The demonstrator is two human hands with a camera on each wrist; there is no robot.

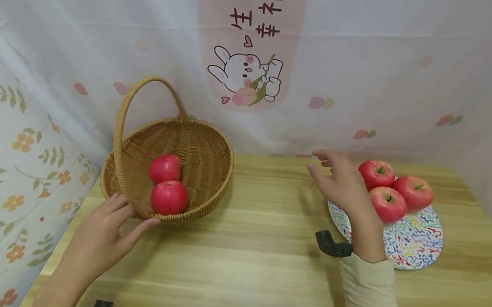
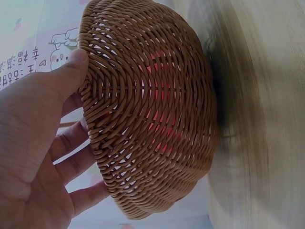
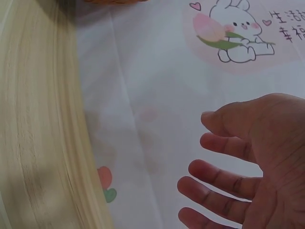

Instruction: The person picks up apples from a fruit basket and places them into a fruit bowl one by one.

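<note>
A wicker basket with a tall arched handle stands at the left of the table, with two red apples inside. My left hand grips the basket's near rim at the foot of the handle, thumb and fingers on either side of it; in the left wrist view the woven wall fills the middle, red showing through. My right hand is in the air beside the plate, fingers spread and loosely bent, holding nothing. Three red apples sit together on the round patterned plate.
The wooden table runs between basket and plate. Behind it hangs a white curtain with a rabbit print, and a floral cloth hangs at the left. A black wrist mount juts from my right wrist.
</note>
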